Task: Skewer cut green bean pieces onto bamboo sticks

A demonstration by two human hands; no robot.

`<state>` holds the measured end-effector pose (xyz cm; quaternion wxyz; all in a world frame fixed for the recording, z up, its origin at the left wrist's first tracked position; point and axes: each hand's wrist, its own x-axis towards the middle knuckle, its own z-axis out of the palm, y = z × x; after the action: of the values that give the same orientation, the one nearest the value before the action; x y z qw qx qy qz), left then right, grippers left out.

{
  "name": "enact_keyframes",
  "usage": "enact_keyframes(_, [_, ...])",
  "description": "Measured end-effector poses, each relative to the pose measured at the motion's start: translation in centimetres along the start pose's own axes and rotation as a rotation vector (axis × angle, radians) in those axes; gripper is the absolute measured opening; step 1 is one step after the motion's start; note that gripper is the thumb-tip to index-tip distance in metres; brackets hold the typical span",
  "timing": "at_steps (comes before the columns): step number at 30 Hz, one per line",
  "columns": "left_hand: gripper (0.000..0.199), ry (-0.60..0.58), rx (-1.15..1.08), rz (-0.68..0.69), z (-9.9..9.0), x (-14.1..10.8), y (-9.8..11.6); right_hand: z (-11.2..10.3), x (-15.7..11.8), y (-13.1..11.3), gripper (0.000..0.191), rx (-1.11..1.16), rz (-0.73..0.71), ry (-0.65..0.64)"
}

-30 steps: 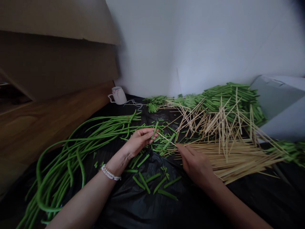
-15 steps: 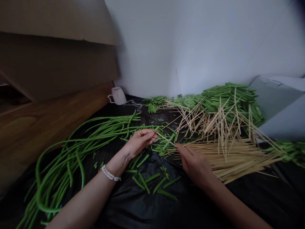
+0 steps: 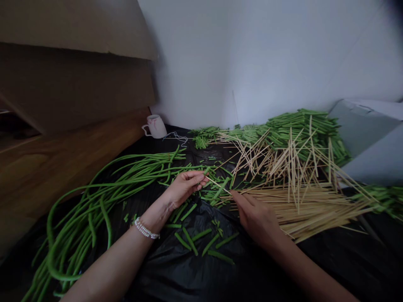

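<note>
Near the middle, my left hand (image 3: 188, 184), with a white beaded bracelet at the wrist, pinches a short green bean piece (image 3: 206, 170). My right hand (image 3: 252, 212) holds a thin wooden skewer (image 3: 217, 183) that slants up to the left, its tip at the bean piece by my left fingertips. Another bean piece (image 3: 222, 188) lies across the skewer's line between the hands. Cut bean pieces (image 3: 201, 235) are scattered on the black plastic sheet (image 3: 176, 272) below. Long uncut beans (image 3: 94, 197) spread at the left.
Loose skewers (image 3: 302, 209) lie in a heap at the right. Behind them are stacked skewered bean pieces (image 3: 302, 130) and a grey-white box (image 3: 371, 138). A white mug (image 3: 155, 126) stands by the wall, near a wooden board (image 3: 63, 155) and a cardboard box (image 3: 78, 79).
My right hand has shifted slightly left along with the skewer, toward my left hand. My left hand has hardly moved.
</note>
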<state>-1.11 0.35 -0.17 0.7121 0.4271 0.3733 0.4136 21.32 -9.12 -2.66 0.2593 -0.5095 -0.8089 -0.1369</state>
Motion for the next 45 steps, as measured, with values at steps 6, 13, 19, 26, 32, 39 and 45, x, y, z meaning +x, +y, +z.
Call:
enact_keyframes(6, [0.027, 0.026, -0.002, -0.001, 0.0, -0.1, 0.0, -0.2, 0.1, -0.1, 0.038, -0.008, -0.008, 0.019])
enact_keyframes(13, [0.026, 0.050, 0.131, 0.090, 0.1, 0.0, -0.5, -0.2, 0.0, -0.3, 0.040, 0.005, -0.004, -0.011])
enact_keyframes(19, [0.030, 0.072, 0.096, 0.084, 0.6, -0.2, -0.3, -0.3, 0.1, -0.2, 0.039, 0.050, 0.012, -0.006])
enact_keyframes(26, [0.024, 0.064, 0.083, -0.019, 0.5, -0.4, 0.3, -0.5, 0.1, -0.3, 0.039, 0.072, 0.016, 0.003])
enact_keyframes(32, [0.024, 0.047, 0.042, -0.039, 0.6, -0.4, -0.2, -0.3, 0.0, -0.4, 0.040, 0.065, 0.021, -0.008])
enact_keyframes(39, [0.023, 0.004, 0.101, -0.064, 1.3, -0.7, -0.7, -0.3, -0.1, -0.7, 0.038, 0.121, 0.024, -0.021])
enact_keyframes(45, [0.021, -0.049, 0.155, -0.039, 1.6, -0.8, -1.2, -0.2, 0.0, -0.7, 0.037, 0.134, 0.021, -0.001])
